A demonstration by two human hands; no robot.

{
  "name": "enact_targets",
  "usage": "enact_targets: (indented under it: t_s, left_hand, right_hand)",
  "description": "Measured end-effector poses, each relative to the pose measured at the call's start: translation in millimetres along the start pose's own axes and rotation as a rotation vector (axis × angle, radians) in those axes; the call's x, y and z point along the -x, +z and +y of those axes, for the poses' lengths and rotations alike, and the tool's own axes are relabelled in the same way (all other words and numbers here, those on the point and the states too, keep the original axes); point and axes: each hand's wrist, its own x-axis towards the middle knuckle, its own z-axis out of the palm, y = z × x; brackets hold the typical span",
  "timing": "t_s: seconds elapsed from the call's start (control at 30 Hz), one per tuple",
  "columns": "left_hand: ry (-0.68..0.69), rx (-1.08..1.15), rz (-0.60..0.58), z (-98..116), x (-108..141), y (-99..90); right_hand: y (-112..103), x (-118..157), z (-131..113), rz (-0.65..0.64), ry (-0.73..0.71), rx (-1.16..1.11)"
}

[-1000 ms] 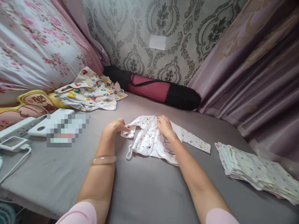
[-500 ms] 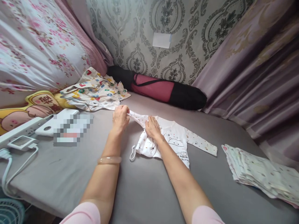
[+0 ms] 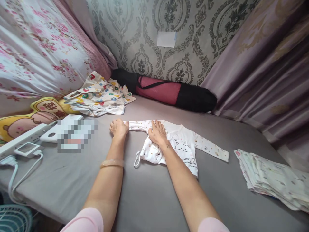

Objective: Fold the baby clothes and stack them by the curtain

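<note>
A small white baby shirt [image 3: 180, 137] with a cartoon animal and tiny prints lies spread on the grey sheet. Its left-hand sleeve stretches straight out sideways, and my left hand [image 3: 118, 128] grips the cuff end with closed fingers. My right hand [image 3: 157, 131] rests flat on the shirt near the shoulder, fingers extended and pressing the cloth. A white tie string [image 3: 137, 159] loops out from the shirt's lower left side. The other sleeve [image 3: 212, 149] lies flat to the right.
Folded baby clothes [image 3: 272, 180] are stacked at right. Crumpled colourful-print cloth [image 3: 98, 96] lies at back left, near a power strip [image 3: 24, 138] with cables. A long black-and-pink bag [image 3: 159, 91] lies along the wall. A fan [image 3: 14, 219] stands below the bed edge.
My left hand has moved left and down with the cuff, so the sleeve now lies straighter and flatter. My right hand stays on the shirt.
</note>
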Motion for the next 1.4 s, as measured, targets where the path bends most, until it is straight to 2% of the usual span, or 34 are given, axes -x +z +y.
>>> enact_targets:
  t_s: [0.2, 0.4, 0.67, 0.93, 1.0, 1.07, 1.13, 1.17, 1.27, 1.33, 1.4]
  left_hand:
    - [-0.025, 0.039, -0.087, -7.7, -15.1, 7.1]
    - [0.036, 0.280, 0.008, 0.7, -12.6, 0.7]
    - [0.023, 0.082, 0.013, -5.9, -11.5, -0.2]
    - [0.029, 0.011, -0.001, -5.5, -7.3, -0.8]
    - [0.048, -0.015, 0.042, -2.6, -4.1, -4.3]
    - [0.110, -0.038, 0.124, 3.8, -0.7, -5.7]
    - [0.267, -0.025, 0.152, 13.1, 2.9, -2.1]
    - [0.373, -0.005, 0.115, 17.8, 4.9, 2.0]
    - [0.632, 0.006, -0.105, 26.5, 10.0, 20.7]
    - [0.675, -0.063, -0.209, 24.4, 10.7, 32.5]
    - [0.638, -0.136, -0.232, 17.0, 7.4, 38.8]
  right_hand:
    - [0.1, -1.7, -1.7, -0.010, 0.007, 0.025]
    - [-0.1, -1.5, -2.6, 0.004, 0.012, 0.023]
    - [-5.0, -0.8, -2.2, -0.049, 0.025, -0.018]
    - [-5.9, -2.7, -2.3, -0.059, 0.054, -0.031]
    - [-5.9, -2.9, -2.7, -0.058, 0.057, -0.032]
    - [-6.1, -2.9, -3.2, -0.061, 0.063, -0.029]
    - [-6.3, -2.6, -3.7, -0.060, 0.065, -0.022]
    - [-6.3, -2.4, -3.9, -0.059, 0.065, -0.018]
    - [-5.7, -1.8, -4.3, -0.045, 0.056, -0.008]
    - [-4.7, -1.4, -4.1, -0.032, 0.050, 0.000]
    - [-3.5, -0.8, -3.3, -0.020, 0.043, 0.008]
